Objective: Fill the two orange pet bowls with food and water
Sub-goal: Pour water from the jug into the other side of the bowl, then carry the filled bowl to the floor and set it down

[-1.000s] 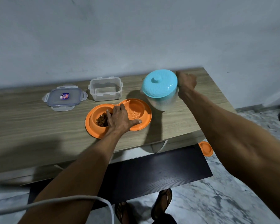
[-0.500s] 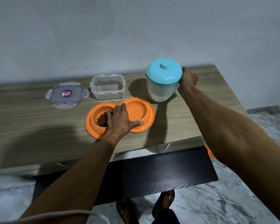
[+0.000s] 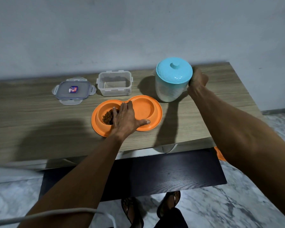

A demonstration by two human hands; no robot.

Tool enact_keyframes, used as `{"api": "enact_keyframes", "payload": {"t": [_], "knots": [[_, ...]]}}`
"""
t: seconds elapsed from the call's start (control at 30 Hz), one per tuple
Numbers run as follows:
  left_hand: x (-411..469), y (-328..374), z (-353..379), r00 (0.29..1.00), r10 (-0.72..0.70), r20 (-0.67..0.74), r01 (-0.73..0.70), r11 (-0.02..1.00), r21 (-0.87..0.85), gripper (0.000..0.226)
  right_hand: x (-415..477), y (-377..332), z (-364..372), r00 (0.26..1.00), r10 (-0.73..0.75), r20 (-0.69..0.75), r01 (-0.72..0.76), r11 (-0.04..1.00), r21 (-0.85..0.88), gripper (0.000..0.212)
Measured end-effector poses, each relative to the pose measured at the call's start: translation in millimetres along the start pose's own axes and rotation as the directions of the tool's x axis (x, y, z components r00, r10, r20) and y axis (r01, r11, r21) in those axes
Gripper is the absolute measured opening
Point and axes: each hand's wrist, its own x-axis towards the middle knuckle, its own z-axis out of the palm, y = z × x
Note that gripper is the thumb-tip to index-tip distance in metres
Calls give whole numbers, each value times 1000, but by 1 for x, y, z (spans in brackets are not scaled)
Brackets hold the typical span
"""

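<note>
An orange double pet bowl (image 3: 156,116) lies on the wooden table (image 3: 39,122). Its left cup holds brown kibble (image 3: 107,117). The right cup looks glossy orange, and I cannot tell whether it holds water. My left hand (image 3: 126,119) lies flat across the bowl's middle, thumb on the front rim, holding it down. A translucent jug (image 3: 169,91) with a turquoise lid (image 3: 174,70) stands upright just behind and right of the bowl. My right hand (image 3: 197,81) is closed on the jug's far-right side.
An empty clear food box (image 3: 114,83) stands behind the bowl, with its clip lid (image 3: 73,91) lying to the left. A wall runs along the table's back. A dark board (image 3: 155,171) juts out below the table's front edge. A white cable (image 3: 56,214) crosses bottom left.
The jug was tilted over the bowl's right cup. It has swung back upright and moved right and back. My left hand has stayed on the bowl.
</note>
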Motion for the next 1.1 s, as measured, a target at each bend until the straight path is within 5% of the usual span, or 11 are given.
{"api": "enact_keyframes", "payload": {"t": [0.37,0.47,0.6,0.83,1.1], "knots": [[-6,-7,-10,998,5,-55,-7,999,-42,110,-36,23,-35,996,-4,-85,-6,993,-118,46],[-11,-21,-21,983,-82,-162,61,990,-130,98,-51,50,-41,996,44,-83,-62,972,-229,62],[-18,-55,-29,922,-278,-271,240,956,-166,79,-97,73,-28,995,59,-77,-83,924,-372,56],[-17,-102,-27,812,-579,-80,528,785,-324,74,-120,105,4,990,79,120,17,765,-644,80],[-9,-115,-17,811,-585,18,552,755,-353,59,-133,110,2,994,46,102,42,690,-722,64]]}}
